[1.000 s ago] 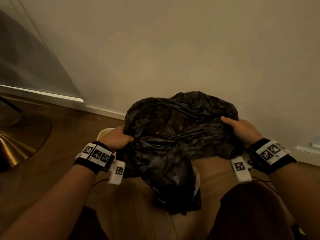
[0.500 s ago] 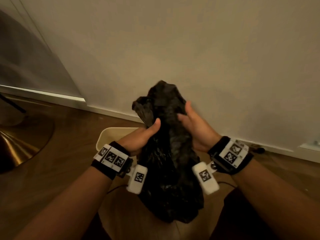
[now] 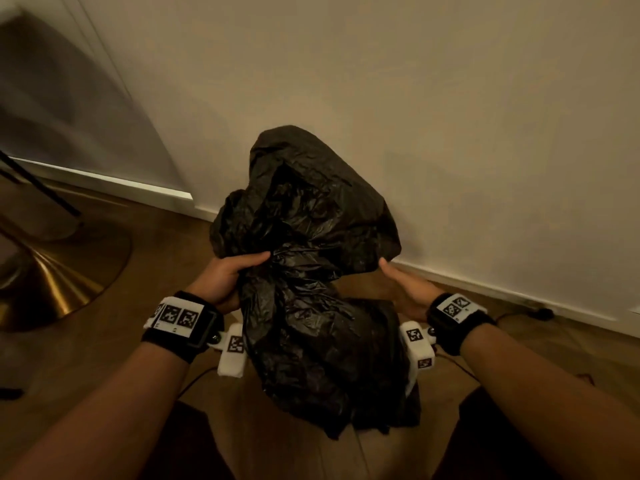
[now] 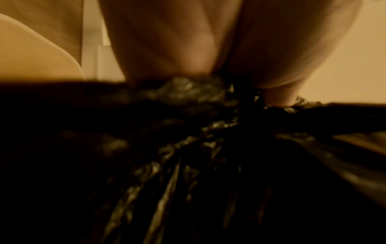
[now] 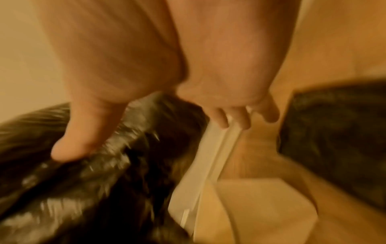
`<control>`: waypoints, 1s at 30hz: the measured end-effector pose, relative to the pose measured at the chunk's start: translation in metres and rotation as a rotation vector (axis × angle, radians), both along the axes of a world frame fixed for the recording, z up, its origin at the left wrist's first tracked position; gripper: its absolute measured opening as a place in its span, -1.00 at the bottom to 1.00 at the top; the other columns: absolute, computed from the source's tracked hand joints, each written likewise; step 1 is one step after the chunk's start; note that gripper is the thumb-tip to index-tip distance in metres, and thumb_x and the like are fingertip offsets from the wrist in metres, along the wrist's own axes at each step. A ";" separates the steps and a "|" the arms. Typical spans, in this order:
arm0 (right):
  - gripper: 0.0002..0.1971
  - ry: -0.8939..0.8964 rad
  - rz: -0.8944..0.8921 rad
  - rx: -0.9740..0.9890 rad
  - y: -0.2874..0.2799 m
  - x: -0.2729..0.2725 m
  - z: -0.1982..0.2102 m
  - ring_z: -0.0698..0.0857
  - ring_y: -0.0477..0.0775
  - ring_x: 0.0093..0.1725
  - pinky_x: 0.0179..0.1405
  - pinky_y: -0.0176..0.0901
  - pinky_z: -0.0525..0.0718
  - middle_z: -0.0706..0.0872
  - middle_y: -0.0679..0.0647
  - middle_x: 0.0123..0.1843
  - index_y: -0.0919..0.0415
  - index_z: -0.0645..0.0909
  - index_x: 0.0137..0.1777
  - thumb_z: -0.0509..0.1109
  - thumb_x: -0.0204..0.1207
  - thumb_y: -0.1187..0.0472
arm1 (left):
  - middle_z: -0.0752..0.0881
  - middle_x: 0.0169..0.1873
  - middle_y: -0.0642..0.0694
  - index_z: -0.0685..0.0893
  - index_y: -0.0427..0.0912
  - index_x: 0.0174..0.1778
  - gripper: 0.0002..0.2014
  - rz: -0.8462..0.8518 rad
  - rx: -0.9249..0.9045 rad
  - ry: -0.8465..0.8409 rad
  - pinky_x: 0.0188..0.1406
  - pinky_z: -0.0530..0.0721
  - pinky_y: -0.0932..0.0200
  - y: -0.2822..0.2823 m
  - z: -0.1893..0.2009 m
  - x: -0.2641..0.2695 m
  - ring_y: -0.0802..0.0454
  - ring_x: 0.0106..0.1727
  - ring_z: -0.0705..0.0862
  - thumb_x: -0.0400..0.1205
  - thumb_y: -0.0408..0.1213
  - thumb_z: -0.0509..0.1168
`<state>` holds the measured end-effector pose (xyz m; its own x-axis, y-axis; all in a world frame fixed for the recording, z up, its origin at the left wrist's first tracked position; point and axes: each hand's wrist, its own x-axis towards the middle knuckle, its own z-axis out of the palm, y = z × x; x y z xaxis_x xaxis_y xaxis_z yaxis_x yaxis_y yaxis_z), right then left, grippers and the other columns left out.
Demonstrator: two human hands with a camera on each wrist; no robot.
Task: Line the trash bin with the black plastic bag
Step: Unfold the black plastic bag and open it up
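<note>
the black plastic bag (image 3: 311, 271) had ballooned up and spread wide between the hands, where half a second before it was bunched into a narrow column with both hands close together; a second before, it was stretched broad. so the mouth was probably being shaken open, not yet fitted. the left hand (image 3: 221, 277) pinched gathered film under its thumb. the right hand (image 3: 405, 289) had moved outward, thumb on the bag's edge, fingers (image 5: 229, 117) apart over the pale trash bin (image 5: 200, 165) rim just below.
</note>
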<state>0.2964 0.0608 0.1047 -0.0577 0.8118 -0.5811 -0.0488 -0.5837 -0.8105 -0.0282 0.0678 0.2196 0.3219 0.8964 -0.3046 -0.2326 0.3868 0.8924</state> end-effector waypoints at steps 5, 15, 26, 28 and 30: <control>-0.29 0.261 0.142 0.018 -0.003 -0.055 -0.005 0.68 0.17 0.40 0.40 0.12 0.61 0.70 0.11 0.43 0.04 0.54 0.52 0.56 0.38 -0.20 | 0.85 0.01 -0.16 0.77 -0.28 0.11 -0.70 0.051 -0.079 -0.013 -0.28 0.80 0.14 -0.004 -0.011 -0.016 -0.04 -0.08 0.86 0.67 -0.50 0.13; -0.79 0.280 0.071 0.217 -0.002 -0.090 0.041 0.81 -0.03 -0.28 -0.06 -0.10 0.81 0.83 0.07 -0.30 0.26 0.73 -0.03 0.26 0.70 0.37 | 0.78 0.21 -0.07 0.64 -0.16 0.35 -0.63 0.084 0.053 0.112 -0.06 0.80 0.13 -0.002 -0.021 -0.041 -0.02 0.16 0.79 0.65 -0.50 0.21; -0.84 -0.315 -0.305 0.243 0.013 0.061 0.050 0.74 0.27 0.06 0.25 0.25 0.63 0.76 0.31 0.20 0.16 0.69 -0.01 0.29 0.72 0.19 | 0.55 0.37 -0.01 0.50 0.03 0.47 -0.53 0.189 0.191 0.621 0.18 0.55 0.05 -0.011 -0.040 -0.117 0.00 0.29 0.54 0.64 -0.37 0.33; -0.80 -0.229 -0.311 0.265 0.014 0.058 0.051 0.75 0.30 0.09 0.17 0.25 0.72 0.73 0.28 0.28 0.20 0.67 0.16 0.23 0.75 0.17 | 0.56 0.40 -0.09 0.46 -0.01 0.50 -0.50 0.129 0.141 0.662 0.10 0.56 0.09 -0.014 -0.049 -0.119 -0.04 0.27 0.56 0.63 -0.33 0.35; -0.69 -0.139 -0.316 0.323 0.013 0.053 0.061 0.74 0.32 0.14 0.06 0.20 0.75 0.70 0.22 0.30 0.27 0.59 0.38 0.18 0.78 0.16 | 0.58 0.43 -0.10 0.49 0.06 0.46 -0.21 0.051 0.056 0.679 0.28 0.55 -0.06 -0.014 -0.056 -0.129 -0.12 0.37 0.57 0.28 -0.14 0.60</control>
<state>0.3496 0.0743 0.1658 0.2814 0.9175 -0.2811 -0.0618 -0.2750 -0.9595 -0.1576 0.0537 0.1637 0.0329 0.9258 -0.3766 0.3688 0.3390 0.8655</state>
